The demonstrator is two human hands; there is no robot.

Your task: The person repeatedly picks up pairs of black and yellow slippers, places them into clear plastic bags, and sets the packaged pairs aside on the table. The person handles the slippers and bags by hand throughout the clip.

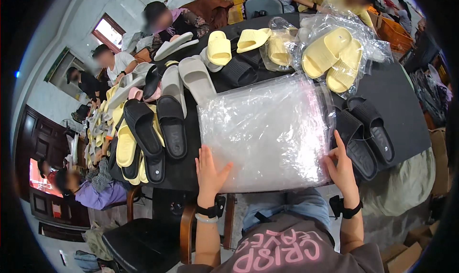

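Observation:
A stack of clear plastic bags (263,134) lies flat on the black table in front of me, shiny and slightly creased. My left hand (210,170) rests at its near left edge, fingers stretched out and thumb spread, gripping nothing. At the near right edge is my right hand (342,165), its index finger extended and thumb apart against the plastic. Close by on the right is a pair of black slide sandals (366,141). Left of the bags stand black slides (172,127) and a grey slide (197,79), its heel end against the stack.
Yellow slides (332,55) in clear wrap lie at the far right of the table (406,115). More yellow, grey and black slides crowd the left side. A black chair (143,235) with wooden arms stands at lower left. Several people sit or stand around the table.

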